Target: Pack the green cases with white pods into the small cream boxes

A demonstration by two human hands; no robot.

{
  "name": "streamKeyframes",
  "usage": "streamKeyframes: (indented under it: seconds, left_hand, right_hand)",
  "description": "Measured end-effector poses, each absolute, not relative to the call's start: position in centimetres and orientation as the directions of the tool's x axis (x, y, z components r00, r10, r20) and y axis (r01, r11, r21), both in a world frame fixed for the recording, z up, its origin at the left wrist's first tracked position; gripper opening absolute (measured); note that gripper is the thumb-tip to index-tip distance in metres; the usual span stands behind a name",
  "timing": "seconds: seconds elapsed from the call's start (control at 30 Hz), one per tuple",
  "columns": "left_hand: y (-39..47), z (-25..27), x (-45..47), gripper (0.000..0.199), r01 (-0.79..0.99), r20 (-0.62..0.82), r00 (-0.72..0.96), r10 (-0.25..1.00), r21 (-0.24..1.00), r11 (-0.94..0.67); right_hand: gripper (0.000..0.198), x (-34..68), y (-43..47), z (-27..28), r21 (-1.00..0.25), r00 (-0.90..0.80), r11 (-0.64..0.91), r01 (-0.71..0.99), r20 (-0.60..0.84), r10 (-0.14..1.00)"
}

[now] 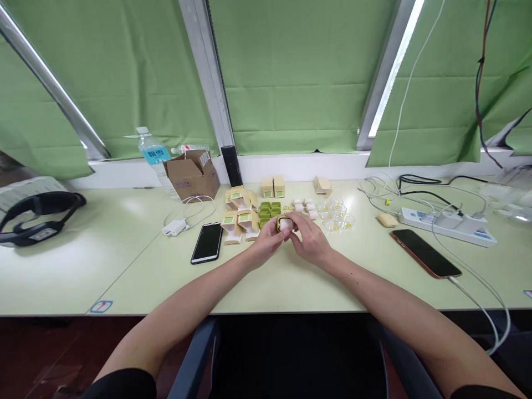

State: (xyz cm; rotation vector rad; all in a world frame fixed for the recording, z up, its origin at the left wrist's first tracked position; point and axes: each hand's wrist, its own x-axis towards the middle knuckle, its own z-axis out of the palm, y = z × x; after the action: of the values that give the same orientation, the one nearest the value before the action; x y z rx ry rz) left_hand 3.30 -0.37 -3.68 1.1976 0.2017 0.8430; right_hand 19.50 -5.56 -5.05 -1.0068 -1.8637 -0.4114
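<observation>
Over the middle of the table, my left hand (267,241) and my right hand (311,239) are closed around a small green holder (279,223) with a pale pink rounded piece (286,224) in it. My fingers hide part of both. Just behind my left hand, several small green square holders (270,209) stand in a block. Pale pink rounded pieces (310,207) lie beyond my right hand, and clear plastic covers (336,215) with yellow marks are to their right. Opened small cream boxes (241,219) sit to the left; closed cream boxes (273,187) stand farther back.
A phone (206,243) lies left of my hands, near a white charger (174,227). An open cardboard box (193,176) and a water bottle (155,158) stand behind it. At right are another phone (426,253), a power strip (451,226) and loose cables. A black headset (41,216) rests far left.
</observation>
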Motion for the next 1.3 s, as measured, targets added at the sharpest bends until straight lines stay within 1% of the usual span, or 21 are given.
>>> streamKeyframes:
  seconds: [0.07, 0.17, 0.27, 0.37, 0.43, 0.5, 0.57, 0.6, 0.67, 0.77, 0.87, 0.9, 0.97, 1.1, 1.3]
  left_hand:
    - [-0.2, -3.7, 3.1, 0.052, -0.476, 0.292, 0.710, 0.641, 0.870, 0.131]
    - [0.1, -3.7, 3.1, 0.047, -0.503, 0.285, 0.718, 0.635, 0.843, 0.191]
    - [0.4, -3.8, 3.2, 0.041, -0.519, 0.261, 0.707, 0.657, 0.823, 0.231]
    - [0.8, -3.8, 3.3, 0.035, -0.537, 0.265, 0.663, 0.700, 0.820, 0.199]
    - [1.2, -3.8, 3.2, 0.033, -0.555, 0.281, 0.624, 0.730, 0.816, 0.160]
    - [1.7, -3.9, 3.1, 0.033, -0.570, 0.292, 0.582, 0.759, 0.812, 0.124]
    - [2.4, -4.1, 2.9, 0.034, -0.580, 0.293, 0.541, 0.788, 0.809, 0.097]
    - [2.6, -4.3, 2.9, 0.034, -0.584, 0.292, 0.524, 0.800, 0.807, 0.088]
    - [3.1, -4.5, 2.8, 0.034, -0.590, 0.294, 0.495, 0.818, 0.804, 0.068]
    - [3.4, -4.8, 2.9, 0.033, -0.586, 0.300, 0.473, 0.829, 0.809, 0.042]
    - [3.4, -4.9, 2.9, 0.033, -0.586, 0.304, 0.463, 0.832, 0.810, 0.031]
    - [3.4, -4.9, 2.9, 0.034, -0.585, 0.305, 0.460, 0.834, 0.810, 0.026]
    - [3.3, -4.8, 2.8, 0.035, -0.580, 0.308, 0.453, 0.836, 0.815, 0.014]
    - [3.5, -4.8, 2.7, 0.042, -0.557, 0.331, 0.439, 0.836, 0.830, -0.036]
    - [4.1, -4.6, 2.5, 0.065, -0.511, 0.360, 0.406, 0.840, 0.852, -0.118]
  right_hand:
    - [0.045, 19.6, -5.5, -4.9, -0.138, -0.210, 0.600, 0.788, 0.856, 0.473]
    - [0.042, 19.8, -5.5, -4.7, -0.174, -0.192, 0.596, 0.784, 0.845, 0.500]
    - [0.040, 19.9, -5.5, -4.5, -0.219, -0.172, 0.584, 0.781, 0.825, 0.539]
    - [0.041, 20.0, -5.7, -4.2, -0.219, -0.156, 0.535, 0.816, 0.807, 0.569]
    - [0.038, 20.4, -5.8, -3.5, -0.178, -0.152, 0.449, 0.875, 0.781, 0.606]
    - [0.027, 21.5, -5.9, -2.3, -0.118, -0.143, 0.318, 0.941, 0.713, 0.687]
    - [0.015, 23.3, -5.9, -0.9, -0.065, -0.095, 0.166, 0.984, 0.596, 0.797]
    - [0.011, 24.4, -6.0, -0.1, -0.050, -0.044, 0.083, 0.995, 0.530, 0.847]
    - [0.008, 26.7, -6.0, 0.9, -0.013, 0.058, -0.058, 0.998, 0.412, 0.909]
    - [0.010, 29.7, -5.8, 1.1, 0.064, 0.105, -0.128, 0.990, 0.283, 0.953]
    - [0.006, 30.9, -5.5, 0.1, 0.123, 0.073, -0.102, 0.987, 0.221, 0.973]
    - [0.003, 30.9, -5.5, -0.2, 0.132, 0.057, -0.087, 0.987, 0.221, 0.974]
    - [0.005, 30.4, -5.5, -0.4, 0.114, 0.014, -0.042, 0.993, 0.229, 0.973]
    - [0.012, 27.5, -6.1, 0.2, -0.025, -0.109, 0.120, 0.993, 0.262, 0.959]
    - [0.017, 22.5, -6.3, -1.0, -0.242, -0.235, 0.299, 0.923, 0.260, 0.937]
